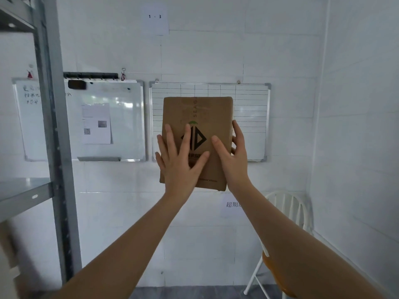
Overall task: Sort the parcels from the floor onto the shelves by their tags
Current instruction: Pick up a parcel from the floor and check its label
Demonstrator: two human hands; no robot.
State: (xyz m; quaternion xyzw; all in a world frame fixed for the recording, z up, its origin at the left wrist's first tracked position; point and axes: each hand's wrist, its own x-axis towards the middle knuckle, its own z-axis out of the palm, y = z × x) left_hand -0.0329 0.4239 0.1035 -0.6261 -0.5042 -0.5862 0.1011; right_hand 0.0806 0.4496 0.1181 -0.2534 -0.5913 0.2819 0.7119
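At the centre of the frame a brown parcel point(197, 117) is held upright in the air in front of a white tiled wall point(216, 57); its face carries a dark triangular logo, a small green mark above that, and faint letters running up the top part; both hands hold it, arms stretched out from the bottom of the frame. Left hand point(179, 160) lies flat on the parcel's lower left face, fingers spread wide and pointing up, its grip open and pressed against the card rather than closed round it; right hand point(232, 152) clasps the parcel's right edge, thumb across the front face, fingers wrapped behind and partly hidden. Behind the parcel hangs a gridded whiteboard point(248, 108); left of it, a plain whiteboard point(121, 117) with a printed sheet point(96, 124) stuck on it and some handwriting at its upper left; above both, near the top centre, a paper label point(155, 17) reads "1 · 3". Along the left edge stands a grey metal shelf point(23, 190) with an upright post; at the lower right, a white folding chair point(285, 212) with an orange seat, near the wall corner; a small paper sign point(232, 205) with characters shows just below the parcel, partly hidden by the right arm.
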